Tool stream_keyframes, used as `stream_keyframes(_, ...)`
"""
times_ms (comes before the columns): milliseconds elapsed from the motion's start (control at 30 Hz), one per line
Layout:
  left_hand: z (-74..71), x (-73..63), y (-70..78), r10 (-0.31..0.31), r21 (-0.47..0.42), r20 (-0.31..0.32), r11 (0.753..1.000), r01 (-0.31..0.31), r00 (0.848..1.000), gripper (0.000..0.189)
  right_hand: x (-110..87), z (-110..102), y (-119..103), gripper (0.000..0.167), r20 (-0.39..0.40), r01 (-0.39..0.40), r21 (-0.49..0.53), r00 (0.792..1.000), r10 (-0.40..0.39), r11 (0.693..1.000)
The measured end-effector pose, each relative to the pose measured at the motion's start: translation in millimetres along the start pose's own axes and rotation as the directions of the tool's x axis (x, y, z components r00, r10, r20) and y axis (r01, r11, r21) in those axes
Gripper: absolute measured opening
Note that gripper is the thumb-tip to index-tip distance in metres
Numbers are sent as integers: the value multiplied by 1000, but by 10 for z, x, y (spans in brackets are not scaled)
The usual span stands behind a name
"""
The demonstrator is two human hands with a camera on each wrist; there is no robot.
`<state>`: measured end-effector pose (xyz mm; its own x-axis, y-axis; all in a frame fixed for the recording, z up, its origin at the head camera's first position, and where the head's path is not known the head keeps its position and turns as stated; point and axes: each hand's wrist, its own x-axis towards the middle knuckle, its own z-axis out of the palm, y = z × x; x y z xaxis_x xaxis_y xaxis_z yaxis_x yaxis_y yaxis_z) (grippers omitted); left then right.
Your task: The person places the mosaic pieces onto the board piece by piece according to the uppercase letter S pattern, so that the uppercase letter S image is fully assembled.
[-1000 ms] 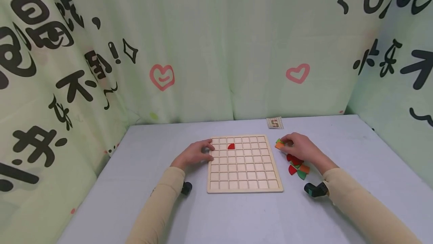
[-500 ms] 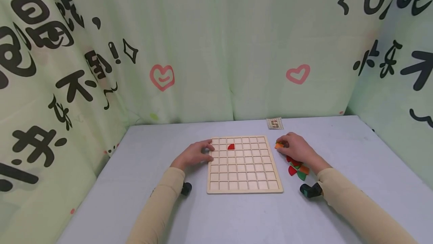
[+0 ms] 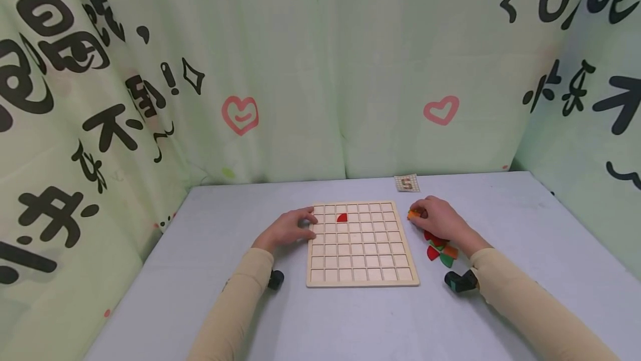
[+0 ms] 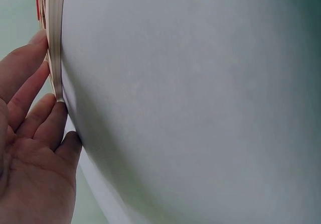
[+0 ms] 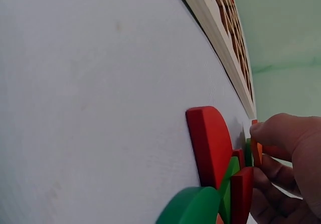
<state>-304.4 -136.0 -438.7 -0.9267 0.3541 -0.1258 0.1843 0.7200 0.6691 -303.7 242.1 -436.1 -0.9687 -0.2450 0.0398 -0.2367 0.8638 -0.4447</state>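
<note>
A wooden grid board [image 3: 358, 248] lies flat on the table, with one red quarter-round block [image 3: 343, 217] in a cell of its upper part. My left hand [image 3: 287, 227] rests against the board's left edge, fingers extended; the left wrist view shows the fingertips [image 4: 39, 37] touching the rim. Beyond the board's right side, my right hand [image 3: 438, 219] pinches an orange block [image 5: 257, 151] between thumb and fingers. Just below that hand is a loose cluster of blocks, including a red block [image 5: 210, 143], a dark green block [image 5: 193, 206] and an orange block [image 3: 450, 251].
A small patterned card [image 3: 407, 183] lies near the table's back edge, beyond the board's upper right corner. Pale green curtains [image 3: 300, 72] with dark lettering and hearts enclose the white-covered table [image 3: 320, 327] at the back and sides.
My right hand has shifted slightly left, and the green piece that showed beside the orange block is now hidden in the head view. My left hand and the board stay put.
</note>
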Motion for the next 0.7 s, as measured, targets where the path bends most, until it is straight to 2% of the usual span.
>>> stream_keyframes(267, -2, -17, 15, 1, -5, 4, 1000, -1, 1000, 26, 12, 8, -1, 36, -24, -5, 9, 1000, 5, 1000)
stream_keyframes(700, -5, -4, 9, -4, 0, 7, 1000, 4, 1000, 27, 12, 7, -189, 33, -53, 60, 29, 997, -58, 998)
